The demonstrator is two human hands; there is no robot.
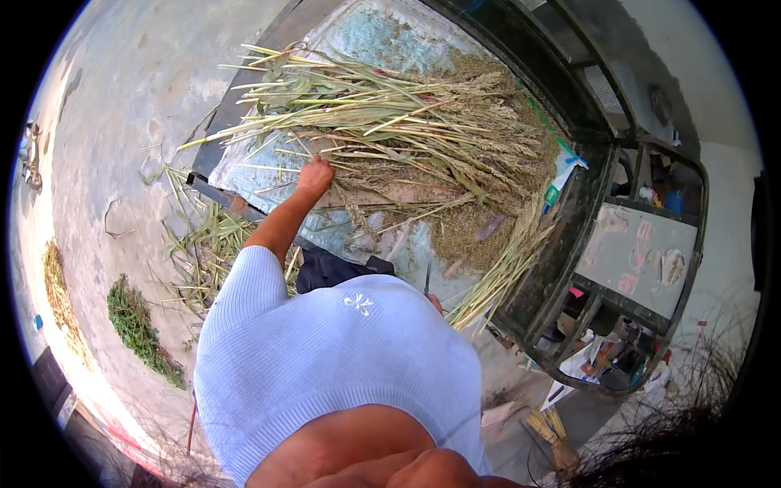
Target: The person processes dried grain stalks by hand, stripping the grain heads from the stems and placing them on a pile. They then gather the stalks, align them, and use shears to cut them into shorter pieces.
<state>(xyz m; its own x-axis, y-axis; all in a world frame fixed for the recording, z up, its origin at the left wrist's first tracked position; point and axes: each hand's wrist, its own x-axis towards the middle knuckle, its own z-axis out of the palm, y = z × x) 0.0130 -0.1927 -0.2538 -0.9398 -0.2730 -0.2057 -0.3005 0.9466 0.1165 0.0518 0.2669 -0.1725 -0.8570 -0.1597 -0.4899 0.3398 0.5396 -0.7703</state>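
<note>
My left hand (317, 175) is closed around the thin end of a stalk, at the near left side of the pile. Long pale-green cut stalks with seed heads (407, 122) lie heaped on the bed, stems to the left and dry brown heads to the right. Only a bit of my right hand (436, 302) shows past my sweater; its fingers are hidden. Just beside it a slim dark blade-like tool (428, 276) sticks up, and I cannot tell whether the hand holds it. Close by on the right lies a bundle of straight stalks (504, 272).
A dark metal frame (582, 203) borders the bed on the right, joined to a cab-like compartment with clutter. Cut stems and leaves (215, 244) lie on the concrete at left, near a green plant heap (138, 325). A straw brush (556, 439) rests at lower right.
</note>
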